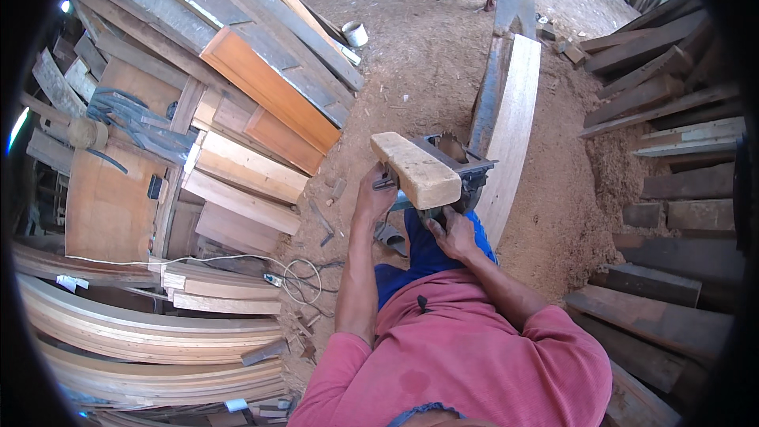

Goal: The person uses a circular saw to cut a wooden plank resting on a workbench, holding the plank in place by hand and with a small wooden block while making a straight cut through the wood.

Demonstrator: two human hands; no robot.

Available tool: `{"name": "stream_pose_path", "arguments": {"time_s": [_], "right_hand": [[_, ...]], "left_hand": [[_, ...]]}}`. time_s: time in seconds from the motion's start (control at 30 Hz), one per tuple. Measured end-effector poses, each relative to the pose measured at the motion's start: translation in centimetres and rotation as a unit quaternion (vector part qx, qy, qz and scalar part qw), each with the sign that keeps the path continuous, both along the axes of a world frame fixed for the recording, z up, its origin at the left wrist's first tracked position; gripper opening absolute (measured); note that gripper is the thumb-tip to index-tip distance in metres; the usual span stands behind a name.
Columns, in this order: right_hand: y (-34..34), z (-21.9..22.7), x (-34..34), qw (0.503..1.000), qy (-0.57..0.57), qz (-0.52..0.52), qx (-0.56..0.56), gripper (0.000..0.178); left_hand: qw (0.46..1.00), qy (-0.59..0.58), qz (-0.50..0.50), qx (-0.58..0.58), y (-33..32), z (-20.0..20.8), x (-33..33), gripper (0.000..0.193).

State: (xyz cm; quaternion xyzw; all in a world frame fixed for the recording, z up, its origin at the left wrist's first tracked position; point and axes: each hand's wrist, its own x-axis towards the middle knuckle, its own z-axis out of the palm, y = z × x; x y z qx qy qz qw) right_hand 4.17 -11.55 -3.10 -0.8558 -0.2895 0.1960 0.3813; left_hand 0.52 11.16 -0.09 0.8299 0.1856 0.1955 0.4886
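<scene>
Dark power tool (pixel 477 177) sat just ahead of right hand (pixel 455 236), whose fingers curled round tool's near end. Left hand (pixel 375 191) lay against left side of wooden block (pixel 417 171), fingers partly hidden; could not tell whether pinching block or tool. Block slanted between hands, beside tool's left side. Long pale board (pixel 514 126) ran ahead and right of grip.
</scene>
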Motion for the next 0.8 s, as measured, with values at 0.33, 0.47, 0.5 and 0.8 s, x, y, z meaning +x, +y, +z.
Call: {"name": "stream_pose_path", "arguments": {"time_s": [0.33,0.47,0.5,0.8], "right_hand": [[0.0,0.5,0.1,1.0,0.01,0.008,-0.019,0.047],[-0.1,0.2,-0.2,1.0,0.002,0.009,-0.014,0.046],[0.1,0.1,-0.2,1.0,0.001,0.006,-0.014,0.046],[0.2,-1.0,-0.6,1.0,-0.018,0.01,0.004,0.047]], "left_hand": [[0.998,0.022,0.005,0.054,0.6,-0.6,0.0,0.028],[1.0,0.015,0.005,0.026,0.1,0.1,-0.7,0.028],[1.0,0.01,0.001,0.022,0.2,0.2,-0.8,0.028],[0.998,-0.039,-0.002,-0.04,-0.3,1.1,-1.6,0.036]]}}
